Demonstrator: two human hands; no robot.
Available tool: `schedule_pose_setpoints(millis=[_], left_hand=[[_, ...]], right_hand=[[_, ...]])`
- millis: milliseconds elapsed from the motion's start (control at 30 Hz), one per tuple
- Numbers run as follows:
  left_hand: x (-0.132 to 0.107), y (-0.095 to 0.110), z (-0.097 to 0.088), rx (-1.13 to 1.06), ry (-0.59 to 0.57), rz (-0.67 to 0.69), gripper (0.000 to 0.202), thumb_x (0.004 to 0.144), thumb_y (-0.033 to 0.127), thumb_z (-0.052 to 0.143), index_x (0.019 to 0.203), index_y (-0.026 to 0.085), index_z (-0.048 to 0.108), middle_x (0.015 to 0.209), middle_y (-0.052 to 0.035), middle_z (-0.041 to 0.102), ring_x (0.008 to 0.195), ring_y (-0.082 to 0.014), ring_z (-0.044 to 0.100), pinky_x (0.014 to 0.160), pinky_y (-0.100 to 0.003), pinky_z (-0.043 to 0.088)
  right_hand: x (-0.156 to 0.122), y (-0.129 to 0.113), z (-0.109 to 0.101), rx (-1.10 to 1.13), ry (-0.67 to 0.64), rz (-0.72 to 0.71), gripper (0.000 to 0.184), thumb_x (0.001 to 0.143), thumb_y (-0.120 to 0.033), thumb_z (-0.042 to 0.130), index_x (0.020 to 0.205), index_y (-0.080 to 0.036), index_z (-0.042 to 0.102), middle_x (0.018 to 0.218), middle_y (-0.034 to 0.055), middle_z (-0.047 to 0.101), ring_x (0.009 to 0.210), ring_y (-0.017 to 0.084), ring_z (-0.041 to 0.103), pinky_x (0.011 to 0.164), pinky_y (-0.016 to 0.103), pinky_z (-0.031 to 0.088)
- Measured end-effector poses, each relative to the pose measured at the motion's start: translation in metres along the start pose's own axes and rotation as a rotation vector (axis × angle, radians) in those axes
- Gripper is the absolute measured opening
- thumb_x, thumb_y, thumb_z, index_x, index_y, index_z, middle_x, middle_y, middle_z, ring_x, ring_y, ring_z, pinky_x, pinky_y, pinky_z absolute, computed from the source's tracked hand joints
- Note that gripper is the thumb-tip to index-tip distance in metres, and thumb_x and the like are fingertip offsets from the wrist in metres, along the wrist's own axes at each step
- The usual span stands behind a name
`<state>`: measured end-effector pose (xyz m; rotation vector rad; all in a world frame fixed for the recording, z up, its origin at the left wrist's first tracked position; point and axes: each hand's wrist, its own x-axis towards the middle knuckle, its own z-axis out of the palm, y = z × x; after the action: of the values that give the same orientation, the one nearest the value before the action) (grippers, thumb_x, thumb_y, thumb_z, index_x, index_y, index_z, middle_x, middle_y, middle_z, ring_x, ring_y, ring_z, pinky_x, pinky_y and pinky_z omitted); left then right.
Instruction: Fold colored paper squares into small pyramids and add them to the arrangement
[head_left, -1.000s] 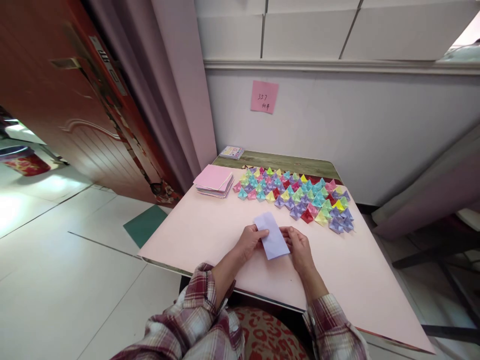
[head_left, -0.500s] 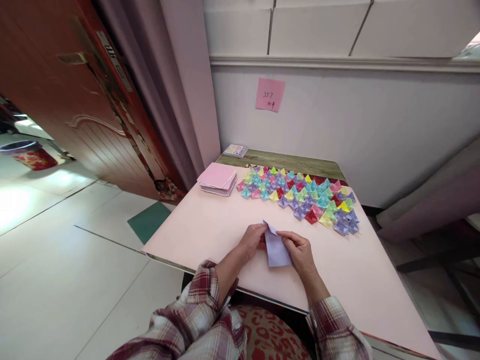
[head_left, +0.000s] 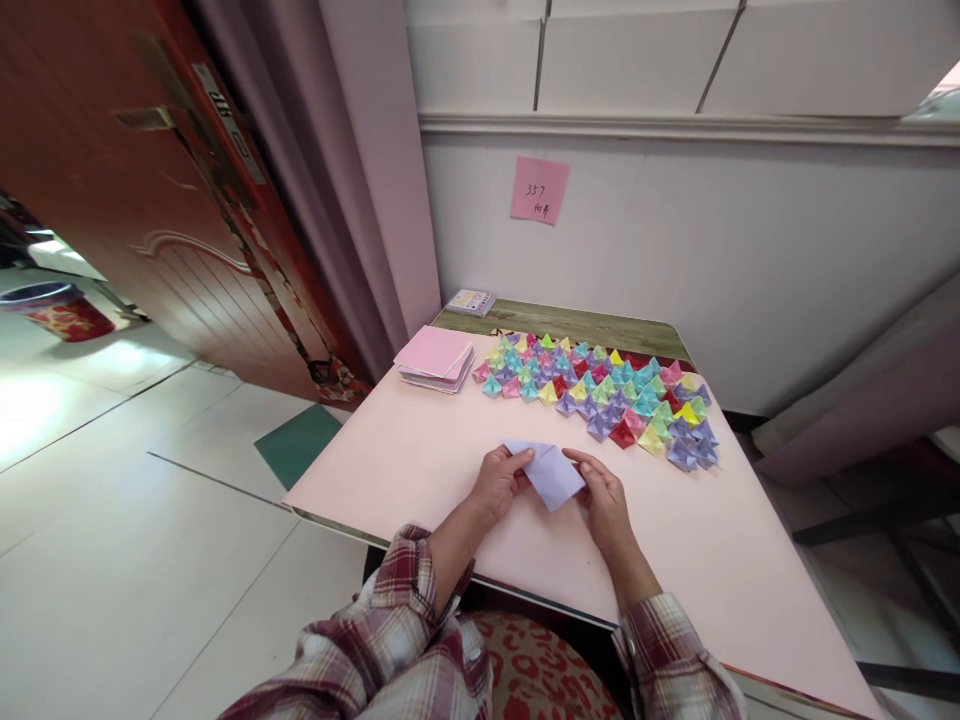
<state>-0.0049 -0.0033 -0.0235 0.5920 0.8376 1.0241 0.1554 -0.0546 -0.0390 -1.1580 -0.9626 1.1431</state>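
A light purple sheet of origami paper, partly folded, is held up over the near middle of the table. My left hand pinches its left side, thumb lying on top and fingers underneath. At the right corner, my right hand grips the paper between thumb and fingers, its index finger reaching along the upper edge. Part of the right fingertips is hidden behind the sheet. Beyond both hands sit many small folded paper pieces in several colours, set close together in rows.
A stack of square paper, pink on top, lies at the table's left side. Behind it is a small packet. A pink note sticks to the wall. A green sheet is on the floor, left of the table.
The purple paper has turned so one corner points toward me, with more of its surface showing. My left thumb now lies across it, and my right hand has shifted to its right corner.
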Motion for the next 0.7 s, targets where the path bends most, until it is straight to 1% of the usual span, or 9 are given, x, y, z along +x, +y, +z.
schedule_pose_setpoints(millis=[100,200,267,400,467,533,600,700], left_hand=[[0.000,-0.001,0.002,-0.058,0.047,0.048,0.039,0.062,0.026,0.084,0.094,0.012,0.068,0.102,-0.0127,0.073,0.092,-0.0240,0.069,0.084,-0.036,0.056],[0.001,-0.003,0.002,-0.089,0.072,0.065,0.039,0.061,0.023,0.085,0.095,0.012,0.068,0.104,-0.0122,0.073,0.093,-0.0239,0.069,0.086,-0.036,0.056],[0.001,-0.003,0.002,-0.101,0.077,0.056,0.040,0.060,0.021,0.085,0.094,0.012,0.068,0.102,-0.0121,0.074,0.091,-0.0237,0.069,0.085,-0.036,0.056],[0.000,-0.003,0.002,-0.115,0.076,0.015,0.038,0.058,0.017,0.085,0.093,0.010,0.070,0.098,-0.0131,0.074,0.086,-0.0232,0.070,0.081,-0.035,0.056],[-0.001,-0.004,0.004,-0.127,0.075,0.002,0.038,0.058,0.016,0.085,0.093,0.011,0.070,0.098,-0.0125,0.074,0.084,-0.0221,0.070,0.079,-0.034,0.056],[-0.002,-0.007,0.008,-0.136,0.072,-0.004,0.038,0.057,0.016,0.085,0.092,0.011,0.071,0.096,-0.0118,0.074,0.081,-0.0211,0.070,0.077,-0.033,0.056],[-0.003,-0.010,0.011,-0.134,0.071,-0.002,0.038,0.056,0.017,0.085,0.090,0.011,0.071,0.093,-0.0114,0.074,0.078,-0.0204,0.069,0.075,-0.033,0.056],[-0.002,-0.014,0.016,-0.112,0.075,0.032,0.037,0.053,0.019,0.087,0.086,0.011,0.072,0.089,-0.0098,0.074,0.076,-0.0189,0.068,0.075,-0.031,0.054]], right_hand=[[0.001,0.001,0.001,0.063,0.012,0.034,0.040,0.085,-0.053,0.058,0.106,-0.020,0.070,0.101,0.0079,0.072,0.084,0.024,0.066,0.065,0.031,0.052],[0.002,0.001,0.002,0.022,0.009,0.012,0.035,0.081,-0.047,0.069,0.103,-0.021,0.070,0.094,0.0058,0.073,0.079,0.021,0.065,0.067,0.030,0.052],[0.002,0.002,0.002,0.020,-0.014,0.004,0.033,0.079,-0.043,0.072,0.103,-0.020,0.070,0.091,0.0050,0.073,0.077,0.020,0.064,0.069,0.030,0.051],[0.004,0.004,0.001,0.082,-0.034,0.000,0.033,0.080,-0.042,0.071,0.107,-0.021,0.068,0.090,0.0045,0.073,0.078,0.018,0.064,0.069,0.029,0.050],[0.004,0.005,0.002,0.069,-0.026,-0.024,0.033,0.082,-0.041,0.069,0.109,-0.022,0.066,0.083,0.0028,0.071,0.072,0.017,0.063,0.066,0.028,0.050],[0.004,0.007,0.003,0.037,-0.007,-0.063,0.031,0.081,-0.040,0.069,0.107,-0.023,0.065,0.081,0.0019,0.069,0.070,0.017,0.063,0.064,0.028,0.051],[0.005,0.009,0.005,0.008,0.014,-0.102,0.026,0.079,-0.039,0.071,0.098,-0.023,0.066,0.088,0.0036,0.069,0.078,0.018,0.064,0.069,0.031,0.052],[0.006,0.008,0.006,-0.029,0.036,-0.146,0.020,0.073,-0.038,0.075,0.084,-0.022,0.069,0.106,0.0071,0.066,0.101,0.023,0.061,0.084,0.034,0.050]])
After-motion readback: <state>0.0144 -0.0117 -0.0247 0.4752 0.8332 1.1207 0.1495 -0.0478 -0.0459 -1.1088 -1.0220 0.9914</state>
